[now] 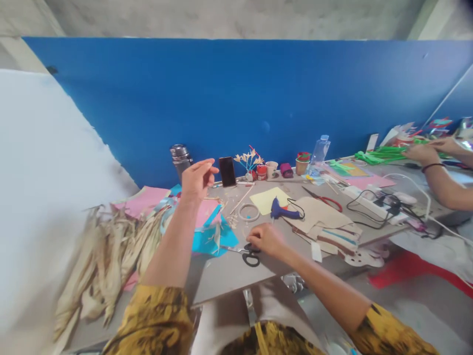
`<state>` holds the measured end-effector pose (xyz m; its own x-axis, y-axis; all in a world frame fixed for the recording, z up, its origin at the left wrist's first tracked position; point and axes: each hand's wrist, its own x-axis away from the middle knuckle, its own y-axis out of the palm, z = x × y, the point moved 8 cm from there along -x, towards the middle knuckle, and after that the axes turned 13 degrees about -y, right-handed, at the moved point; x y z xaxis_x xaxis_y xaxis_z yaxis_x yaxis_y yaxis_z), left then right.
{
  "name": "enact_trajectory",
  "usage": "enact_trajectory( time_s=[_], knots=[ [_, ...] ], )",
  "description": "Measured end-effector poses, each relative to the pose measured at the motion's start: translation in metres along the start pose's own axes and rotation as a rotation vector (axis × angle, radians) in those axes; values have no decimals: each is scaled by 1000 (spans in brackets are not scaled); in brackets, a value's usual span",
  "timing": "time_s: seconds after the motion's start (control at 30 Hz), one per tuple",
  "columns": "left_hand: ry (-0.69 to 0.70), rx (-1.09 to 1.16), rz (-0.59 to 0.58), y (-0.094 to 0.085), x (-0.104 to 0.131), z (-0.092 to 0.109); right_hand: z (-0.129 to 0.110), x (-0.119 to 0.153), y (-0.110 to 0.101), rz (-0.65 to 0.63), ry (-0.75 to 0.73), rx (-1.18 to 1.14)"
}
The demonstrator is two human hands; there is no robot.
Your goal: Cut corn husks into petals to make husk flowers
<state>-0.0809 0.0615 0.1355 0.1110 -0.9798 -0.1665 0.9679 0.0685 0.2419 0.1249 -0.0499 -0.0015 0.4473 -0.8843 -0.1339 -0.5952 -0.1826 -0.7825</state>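
My left hand (pixel 198 180) is raised over the back left of the table, fingers pinched together; whatever they hold, if anything, is too small to make out. Low over the front of the table, my right hand (pixel 269 239) has its closed fingertips at the black handle of a pair of scissors (pixel 251 257). The scissors' blades point left, towards blue paper (pixel 227 238) with pale scraps on it. Behind my right hand lie a white ring (pixel 241 215), perhaps a tape roll, and a blue glue gun (pixel 286 212) beside a yellow sheet (pixel 266 199).
Dried husks (pixel 107 256) hang over the left edge. A flask (pixel 180 157), a phone (pixel 226 172), pale flowers (pixel 250 159), cups and a bottle (pixel 320 152) line the back. To the right are red-handled pliers (pixel 330 201), a power strip (pixel 377 206) with cables, and another person's hands (pixel 424 152).
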Motion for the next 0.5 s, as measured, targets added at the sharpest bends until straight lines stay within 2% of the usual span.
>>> enact_trajectory(
  time_s=[0.07,0.13,0.2,0.3,0.37,0.43,0.5],
  knots=[
    [-34,-323,58,-22,18,-11,6,1,2,-12,5,-7],
    [-89,-675,105,-41,31,-32,7,-2,3,-45,-18,12],
    [-122,-762,106,-54,41,-55,5,-8,0,-75,-52,52],
    [-173,-900,97,-60,50,-86,0,-19,-6,-94,-88,123],
    [-234,-1151,88,-60,56,-104,-3,-28,-9,-117,-101,172],
    [-283,-1317,40,-58,60,-118,-5,-38,-10,-147,-105,222],
    [-305,-1349,-13,-56,64,-126,-9,-48,-10,-169,-128,254]
  ],
)
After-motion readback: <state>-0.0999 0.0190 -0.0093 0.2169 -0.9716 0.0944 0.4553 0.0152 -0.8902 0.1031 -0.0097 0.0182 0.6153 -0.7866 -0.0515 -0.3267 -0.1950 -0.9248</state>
